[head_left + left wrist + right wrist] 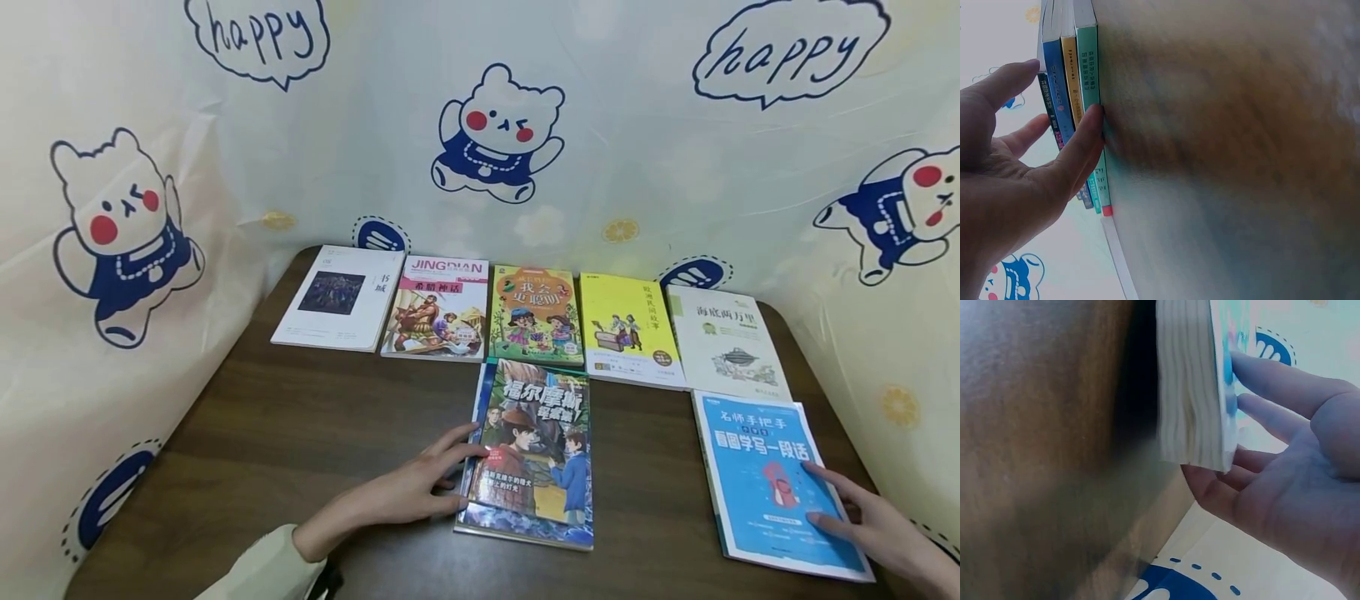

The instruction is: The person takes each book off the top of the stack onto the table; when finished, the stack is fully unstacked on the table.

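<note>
In the head view, my left hand [416, 483] rests at the left side of a stack of books, fingers loosely extended. On top lies a comic-style book [532, 442] with cartoon figures. The left wrist view shows fingertips touching the dark, blue, yellow and teal spines [1089, 81] of the stack. At the right, my right hand [870, 517] holds the right edge of a thick blue book [772, 492]. In the right wrist view, the thumb and a finger are on its cover, while other fingers meet its page edge [1188, 394] from below.
Along the back of the dark wooden table [315, 433] lie a white book [352, 325], a pink-titled book [435, 308], an orange-green book [536, 317], a yellow book [630, 325] and another white book [727, 342]. A patterned cloth [375, 142] hangs around the table.
</note>
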{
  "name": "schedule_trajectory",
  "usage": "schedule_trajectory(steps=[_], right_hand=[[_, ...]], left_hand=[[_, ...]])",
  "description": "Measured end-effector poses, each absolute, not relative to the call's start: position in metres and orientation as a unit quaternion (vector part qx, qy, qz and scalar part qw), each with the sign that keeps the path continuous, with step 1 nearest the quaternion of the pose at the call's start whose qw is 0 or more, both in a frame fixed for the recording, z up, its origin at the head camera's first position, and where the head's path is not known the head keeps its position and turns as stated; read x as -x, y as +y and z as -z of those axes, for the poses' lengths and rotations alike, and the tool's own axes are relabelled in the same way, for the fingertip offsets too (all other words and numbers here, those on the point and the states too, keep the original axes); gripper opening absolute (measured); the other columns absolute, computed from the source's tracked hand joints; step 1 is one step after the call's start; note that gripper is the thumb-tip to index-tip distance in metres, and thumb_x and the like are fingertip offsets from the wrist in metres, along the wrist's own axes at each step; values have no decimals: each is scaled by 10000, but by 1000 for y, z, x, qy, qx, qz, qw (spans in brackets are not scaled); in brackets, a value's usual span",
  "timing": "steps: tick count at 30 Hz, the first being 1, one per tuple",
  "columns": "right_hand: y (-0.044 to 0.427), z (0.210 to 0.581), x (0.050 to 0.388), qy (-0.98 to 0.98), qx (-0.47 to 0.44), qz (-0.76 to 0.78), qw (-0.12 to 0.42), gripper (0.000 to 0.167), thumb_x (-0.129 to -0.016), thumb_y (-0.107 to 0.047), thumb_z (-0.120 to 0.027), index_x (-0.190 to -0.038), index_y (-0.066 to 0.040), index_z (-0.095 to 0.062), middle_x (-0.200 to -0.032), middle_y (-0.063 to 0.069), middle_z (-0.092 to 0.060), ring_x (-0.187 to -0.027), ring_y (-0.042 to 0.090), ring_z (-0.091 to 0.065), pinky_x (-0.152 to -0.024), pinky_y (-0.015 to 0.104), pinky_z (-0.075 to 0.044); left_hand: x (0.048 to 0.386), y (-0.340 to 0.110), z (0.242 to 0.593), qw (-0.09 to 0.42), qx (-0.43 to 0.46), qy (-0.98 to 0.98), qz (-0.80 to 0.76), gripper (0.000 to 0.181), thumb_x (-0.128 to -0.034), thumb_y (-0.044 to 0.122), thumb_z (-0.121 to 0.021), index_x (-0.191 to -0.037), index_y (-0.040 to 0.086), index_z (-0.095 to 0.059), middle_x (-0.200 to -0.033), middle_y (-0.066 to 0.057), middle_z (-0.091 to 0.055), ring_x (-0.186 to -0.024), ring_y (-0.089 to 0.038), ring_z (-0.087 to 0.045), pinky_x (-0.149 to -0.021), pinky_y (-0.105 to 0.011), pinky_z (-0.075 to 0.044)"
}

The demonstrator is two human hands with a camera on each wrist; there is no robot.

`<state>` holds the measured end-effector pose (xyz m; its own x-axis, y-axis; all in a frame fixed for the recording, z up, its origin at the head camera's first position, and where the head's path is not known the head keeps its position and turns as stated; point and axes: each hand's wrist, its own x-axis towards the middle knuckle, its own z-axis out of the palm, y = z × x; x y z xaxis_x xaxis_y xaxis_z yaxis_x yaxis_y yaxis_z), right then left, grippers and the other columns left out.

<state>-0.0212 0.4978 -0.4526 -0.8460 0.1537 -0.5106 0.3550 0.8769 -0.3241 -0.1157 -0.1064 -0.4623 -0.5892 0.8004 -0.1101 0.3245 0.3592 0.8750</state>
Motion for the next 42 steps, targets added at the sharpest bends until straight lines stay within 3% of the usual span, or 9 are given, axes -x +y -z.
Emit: schedule_trajectory(steps=[4, 6, 11, 13, 24, 31, 36, 42], right_hand=[[499, 454, 23, 936, -132, 207, 251, 1000, -849, -566, -640, -1452, 96, -195, -1239, 459, -341, -972, 466, -491, -768, 600, -445], [499, 454, 24, 939, -129, 202, 245, 986, -842, -543, -663, -1436, 112, -224, -1177, 421, -428, -929, 416, -521, -756, 566, -465], [491, 449, 25, 960, -122, 163, 194, 798, -805, -300, -773, -1291, 201, -388, -916, 227, -598, -754, 231, -546, -661, 427, -508], [485, 445, 26, 967, -122, 145, 170, 721, -786, -214, -787, -1243, 213, -427, -879, 209, -592, -733, 232, -531, -651, 430, -506], [448, 424, 35, 978, -116, 131, 114, 611, -857, -187, -711, -1282, 153, -435, -972, 292, -515, -818, 337, -506, -644, 470, -510], [415, 408, 40, 981, -93, 136, 105, 664, -930, -384, -615, -1358, 84, -419, -1067, 310, -495, -863, 360, -541, -616, 468, -527], [388, 408, 40, 981, -85, 146, 93, 616, -907, -247, -650, -1377, 62, -400, -1112, 332, -492, -891, 379, -549, -619, 480, -523], [356, 404, 49, 982, -44, 170, 65, 704, -929, -297, -634, -1445, 43, -297, -1219, 382, -471, -959, 473, -573, -650, 548, -531]], left_hand=[[116, -107, 463, 272, -365, 779, -431, 616, -941, 211, -631, -1482, 214, -336, -1601, -84, -27, -1341, -352, -340, -906, -250, -497], [116, -107, 463, 272, -365, 779, -430, 619, -941, 215, -631, -1484, 217, -333, -1602, -83, -27, -1340, -352, -342, -906, -251, -497], [117, -107, 464, 269, -369, 778, -431, 621, -941, 215, -630, -1485, 225, -330, -1603, -67, -24, -1339, -348, -345, -909, -254, -496], [117, -107, 464, 268, -370, 778, -431, 623, -940, 216, -631, -1485, 228, -329, -1604, -62, -22, -1335, -348, -352, -910, -253, -496], [115, -107, 465, 269, -369, 778, -432, 609, -938, 200, -629, -1475, 223, -342, -1601, -73, -31, -1328, -355, -363, -902, -243, -497], [114, -106, 464, 264, -372, 777, -435, 609, -937, 183, -627, -1475, 204, -343, -1599, -90, -33, -1325, -357, -367, -904, -254, -499], [114, -106, 464, 267, -372, 775, -436, 608, -936, 169, -625, -1475, 193, -344, -1598, -97, -32, -1333, -363, -348, -907, -257, -499], [115, -107, 464, 264, -373, 778, -431, 611, -935, 181, -631, -1473, 200, -344, -1600, -90, -23, -1329, -363, -357, -907, -253, -497]])
